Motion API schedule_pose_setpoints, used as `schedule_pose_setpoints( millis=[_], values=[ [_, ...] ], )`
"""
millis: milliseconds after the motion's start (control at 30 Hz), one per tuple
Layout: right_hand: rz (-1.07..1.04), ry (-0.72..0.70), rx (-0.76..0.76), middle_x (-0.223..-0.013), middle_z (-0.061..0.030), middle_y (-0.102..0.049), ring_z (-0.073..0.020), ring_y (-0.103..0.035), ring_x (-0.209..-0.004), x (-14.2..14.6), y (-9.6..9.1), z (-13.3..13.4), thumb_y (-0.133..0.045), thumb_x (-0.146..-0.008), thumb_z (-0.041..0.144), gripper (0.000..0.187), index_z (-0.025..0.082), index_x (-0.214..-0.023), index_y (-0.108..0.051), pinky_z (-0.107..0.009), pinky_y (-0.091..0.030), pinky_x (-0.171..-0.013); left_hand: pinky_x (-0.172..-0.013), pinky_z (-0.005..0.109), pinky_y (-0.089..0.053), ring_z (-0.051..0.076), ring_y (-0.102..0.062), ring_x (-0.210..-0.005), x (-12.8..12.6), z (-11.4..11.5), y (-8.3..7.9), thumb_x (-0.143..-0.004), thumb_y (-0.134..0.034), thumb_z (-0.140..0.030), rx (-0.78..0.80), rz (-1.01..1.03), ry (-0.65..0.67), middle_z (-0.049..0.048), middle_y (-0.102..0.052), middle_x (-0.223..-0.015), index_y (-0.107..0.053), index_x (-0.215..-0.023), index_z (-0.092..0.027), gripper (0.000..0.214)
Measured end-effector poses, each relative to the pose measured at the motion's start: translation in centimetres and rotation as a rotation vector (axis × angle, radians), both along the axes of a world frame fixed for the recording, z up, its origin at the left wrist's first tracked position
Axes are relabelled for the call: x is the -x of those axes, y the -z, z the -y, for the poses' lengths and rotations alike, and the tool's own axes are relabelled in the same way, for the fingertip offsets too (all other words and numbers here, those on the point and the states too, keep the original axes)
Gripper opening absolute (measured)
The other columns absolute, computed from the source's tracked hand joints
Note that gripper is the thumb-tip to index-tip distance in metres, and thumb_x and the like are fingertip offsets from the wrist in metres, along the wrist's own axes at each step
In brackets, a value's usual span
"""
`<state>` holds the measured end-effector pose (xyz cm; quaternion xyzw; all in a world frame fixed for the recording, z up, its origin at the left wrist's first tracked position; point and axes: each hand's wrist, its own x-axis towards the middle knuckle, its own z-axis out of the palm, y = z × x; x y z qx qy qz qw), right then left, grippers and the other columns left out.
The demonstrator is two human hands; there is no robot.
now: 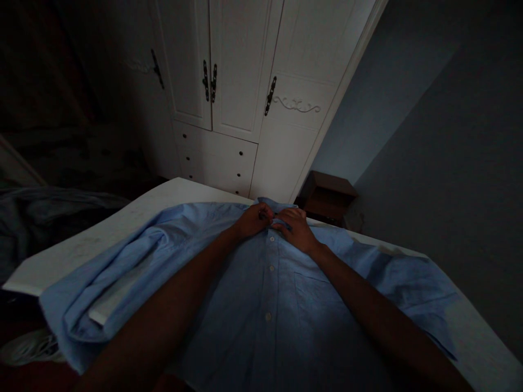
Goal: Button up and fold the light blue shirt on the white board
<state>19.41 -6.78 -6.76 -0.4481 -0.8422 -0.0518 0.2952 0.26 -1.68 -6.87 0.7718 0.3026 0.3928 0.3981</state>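
Observation:
A light blue button-up shirt (245, 294) lies front side up on a white table, its sleeves spread to both sides. Several pale buttons run down its middle, and a chest pocket shows right of them. My left hand (255, 220) is closed on the shirt near the collar, fingertips pinched together. Close beside it, my right hand (296, 228) grips the other side of the collar opening. The fingertips of both hands nearly meet above the topmost visible button. Exactly which fold or button lies between them is hidden.
The white table (180, 190) has its far edge just beyond the collar. Behind stands a white wardrobe (241, 71) with dark handles and drawers. A brown wooden cabinet (330, 193) sits back right. Dark cloth (36, 218) lies at left, and a shoe (30, 347) below.

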Motion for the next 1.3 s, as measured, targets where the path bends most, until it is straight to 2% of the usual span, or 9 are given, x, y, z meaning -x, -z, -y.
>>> schedule_pose_setpoints(
  millis=[100,267,500,733,867,1000,1067,1167,1300],
  values=[
    [-0.087,0.021,0.088,-0.091,-0.0067,-0.07,-0.0244,-0.061,-0.095,-0.5,0.4,-0.5,-0.052,-0.097,0.041,0.027,0.021,-0.096,-0.071,-0.045,-0.035,-0.093,-0.071,0.027,-0.047,0.015,-0.061,-0.075,0.3,0.4,-0.4,-0.079,-0.061,-0.022,-0.114,-0.106,-0.017,0.0002,-0.065,-0.078,-0.056,-0.079,-0.018,0.006],
    [-0.197,0.047,0.155,-0.094,-0.0064,-0.072,-0.0232,-0.062,-0.092,-1.0,0.6,-1.2,-0.053,-0.096,0.045,0.03,0.022,-0.096,-0.071,-0.041,-0.037,-0.091,-0.073,0.03,-0.047,0.019,-0.062,-0.08,1.1,0.8,-1.4,-0.095,-0.043,-0.035,-0.278,-0.295,-0.026,0.0045,-0.067,-0.087,-0.059,-0.092,-0.019,0.023],
    [-0.203,0.093,0.21,-0.098,-0.0044,-0.074,-0.0235,-0.065,-0.094,-2.0,-0.5,-1.3,-0.055,-0.093,0.048,0.03,0.023,-0.095,-0.071,-0.041,-0.035,-0.095,-0.088,0.038,-0.047,0.026,-0.063,-0.099,2.3,0.4,-2.4,-0.085,-0.045,-0.011,-0.46,-0.652,-0.194,0.011,-0.068,-0.107,-0.065,-0.109,-0.018,0.032],
    [-0.122,0.172,0.058,-0.095,-0.0057,-0.072,-0.0248,-0.06,-0.096,-1.7,-1.7,-0.6,-0.053,-0.095,0.046,0.031,0.022,-0.097,-0.072,-0.043,-0.034,-0.095,-0.089,0.034,-0.049,0.022,-0.062,-0.098,1.9,0.1,-2.4,-0.088,-0.044,-0.013,-0.427,-0.514,-0.372,0.0096,-0.067,-0.109,-0.068,-0.112,-0.019,0.034],
    [-0.124,0.218,0.019,-0.106,-0.0082,-0.067,-0.0269,-0.054,-0.108,-1.5,-1.4,-0.4,-0.051,-0.095,0.044,0.031,0.023,-0.107,-0.071,-0.044,-0.034,-0.096,-0.093,0.04,-0.047,0.026,-0.06,-0.103,1.9,0.3,-2.6,-0.09,-0.045,-0.017,-0.468,-0.524,-0.409,0.0099,-0.068,-0.11,-0.07,-0.11,-0.02,0.033],
    [-0.139,0.313,0.032,-0.118,-0.0103,-0.063,-0.03,-0.048,-0.116,-1.6,-0.6,-0.7,-0.053,-0.093,0.046,0.034,0.023,-0.113,-0.068,-0.046,-0.035,-0.096,-0.1,0.046,-0.042,0.03,-0.052,-0.12,1.7,0.0,-2.3,-0.087,-0.051,-0.018,-0.498,-0.511,-0.482,0.0119,-0.059,-0.13,-0.071,-0.103,-0.02,0.025],
    [-0.131,0.341,0.077,-0.118,-0.0106,-0.062,-0.0305,-0.048,-0.116,-1.9,-0.2,-0.9,-0.053,-0.093,0.048,0.034,0.024,-0.112,-0.068,-0.047,-0.037,-0.096,-0.099,0.043,-0.044,0.028,-0.054,-0.12,1.5,-0.8,-2.0,-0.085,-0.05,-0.015,-0.443,-0.497,-0.429,0.0135,-0.058,-0.13,-0.068,-0.101,-0.017,0.024],
    [-0.167,0.353,0.149,-0.115,-0.0096,-0.062,-0.0298,-0.048,-0.116,-2.6,0.5,-1.6,-0.052,-0.092,0.051,0.034,0.026,-0.106,-0.07,-0.048,-0.038,-0.096,-0.089,0.037,-0.049,0.024,-0.062,-0.1,1.4,-2.2,-1.6,-0.086,-0.047,-0.015,-0.315,-0.512,-0.31,0.0115,-0.067,-0.107,-0.063,-0.102,-0.017,0.023],
    [-0.318,0.311,0.189,-0.126,-0.0101,-0.057,-0.0296,-0.044,-0.127,-4.2,1.5,-3.2,-0.053,-0.09,0.052,0.034,0.024,-0.097,-0.071,-0.049,-0.037,-0.103,-0.086,0.036,-0.048,0.024,-0.061,-0.095,1.7,-3.7,-1.8,-0.082,-0.06,-0.028,-0.273,-0.498,-0.34,0.0094,-0.067,-0.101,-0.061,-0.098,-0.018,0.019]
  ],
)
